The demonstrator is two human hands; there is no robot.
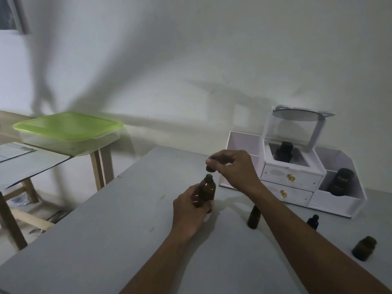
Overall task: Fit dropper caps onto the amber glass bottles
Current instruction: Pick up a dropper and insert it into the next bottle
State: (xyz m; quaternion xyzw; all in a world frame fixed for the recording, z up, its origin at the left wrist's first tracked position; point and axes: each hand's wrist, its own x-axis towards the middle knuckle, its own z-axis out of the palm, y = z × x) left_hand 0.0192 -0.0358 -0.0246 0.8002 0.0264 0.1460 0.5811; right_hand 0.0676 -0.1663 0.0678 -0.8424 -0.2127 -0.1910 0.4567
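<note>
My left hand (pixel 188 211) grips an amber glass bottle (pixel 206 188) upright, just above the grey table (pixel 106 240). Its neck is uncovered. My right hand (pixel 233 168) pinches a small dark cap (pixel 210 168) between thumb and fingers, a short gap above the bottle's mouth. A second amber bottle (pixel 254 217) stands on the table under my right forearm. Farther right stand a small dark capped bottle (pixel 313 222) and a squat amber bottle (pixel 363 248).
A white organiser (pixel 297 179) with two gold-knobbed drawers and side bins holding dark bottles stands at the table's back right. To the left, a wooden side table carries a clear box with a green lid (pixel 67 126) and papers.
</note>
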